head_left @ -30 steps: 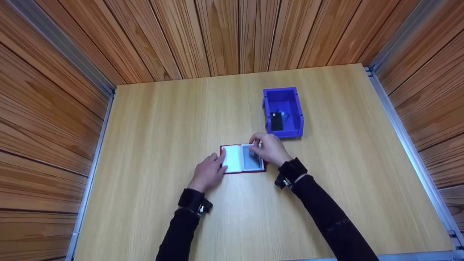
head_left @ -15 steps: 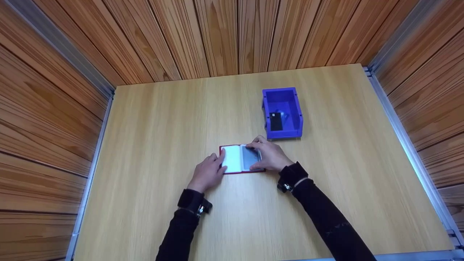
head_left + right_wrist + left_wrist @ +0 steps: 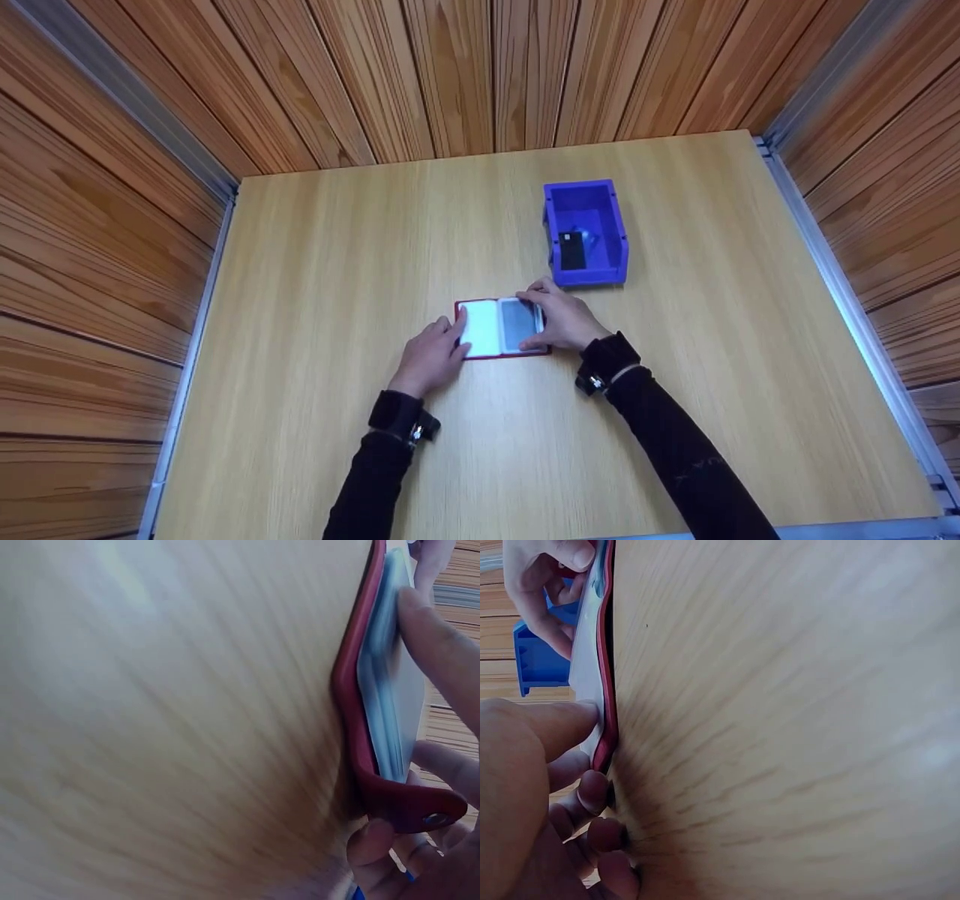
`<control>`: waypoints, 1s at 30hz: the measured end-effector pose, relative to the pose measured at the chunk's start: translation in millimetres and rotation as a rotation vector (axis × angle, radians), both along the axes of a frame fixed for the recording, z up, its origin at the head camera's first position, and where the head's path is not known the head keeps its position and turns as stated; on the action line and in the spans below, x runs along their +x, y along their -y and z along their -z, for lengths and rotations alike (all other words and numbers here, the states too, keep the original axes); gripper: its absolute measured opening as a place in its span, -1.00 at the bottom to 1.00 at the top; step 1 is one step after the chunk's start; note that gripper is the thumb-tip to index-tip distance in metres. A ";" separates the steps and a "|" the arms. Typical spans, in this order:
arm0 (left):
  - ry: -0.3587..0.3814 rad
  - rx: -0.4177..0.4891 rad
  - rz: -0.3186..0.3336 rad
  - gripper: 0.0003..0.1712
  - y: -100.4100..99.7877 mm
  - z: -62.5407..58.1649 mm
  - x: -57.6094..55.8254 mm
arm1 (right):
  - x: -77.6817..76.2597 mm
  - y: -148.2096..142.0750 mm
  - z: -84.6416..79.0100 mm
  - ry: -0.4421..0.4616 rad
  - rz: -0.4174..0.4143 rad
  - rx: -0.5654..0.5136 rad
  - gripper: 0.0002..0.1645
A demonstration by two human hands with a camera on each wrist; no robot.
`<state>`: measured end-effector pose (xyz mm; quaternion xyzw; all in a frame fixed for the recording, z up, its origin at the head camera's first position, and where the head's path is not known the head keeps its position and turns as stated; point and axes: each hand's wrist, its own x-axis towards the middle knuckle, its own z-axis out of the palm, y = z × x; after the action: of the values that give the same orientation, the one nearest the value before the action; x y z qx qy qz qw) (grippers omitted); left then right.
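Note:
A red card holder (image 3: 480, 358) lies spread on the table, with a white left page and a blue-grey clear sleeve (image 3: 517, 326) on the right. My left hand (image 3: 429, 358) presses the left page with thumb and index finger; in the left wrist view the other fingers (image 3: 607, 832) bend against the tabletop. Across the right sleeve my right hand (image 3: 566, 319) spreads, thumb by the lower edge and index finger by the upper one. In the right wrist view the thumb (image 3: 431, 630) rests on the sleeves, and lower fingers touch the red snap strap (image 3: 405, 802).
Just beyond my right hand stands a purple bin (image 3: 589, 279). A black card (image 3: 572, 251) and a small clear, bluish item (image 3: 589, 238) lie inside it. Wooden panel walls (image 3: 450, 82) with metal rails border the table (image 3: 337, 262).
My right thumb and fingertips were together at the sleeve's upper part; they have spread apart, with the thumb lowered to the bottom edge. The left hand and card holder have stayed put.

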<state>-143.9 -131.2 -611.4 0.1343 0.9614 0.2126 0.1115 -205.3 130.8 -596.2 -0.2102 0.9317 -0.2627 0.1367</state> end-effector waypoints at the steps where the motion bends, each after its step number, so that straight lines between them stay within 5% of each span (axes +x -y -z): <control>1: -0.002 0.002 0.000 -0.27 0.1 0.0 -0.1 | -0.2 0.0 -0.1 0.001 0.002 -0.001 0.15; 20: -0.002 -0.015 -0.010 -0.27 0.1 0.3 -1.9 | -3.1 3.5 -2.6 -0.047 -0.007 -0.027 0.04; 30: 0.011 -0.016 -0.007 -0.26 -0.2 0.8 -1.7 | -7.1 7.5 -9.0 0.062 0.107 -0.134 -0.32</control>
<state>-145.6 -130.9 -612.2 0.1290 0.9629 0.2060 0.1171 -212.4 123.2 -587.2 -0.1605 0.9173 -0.3377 0.1367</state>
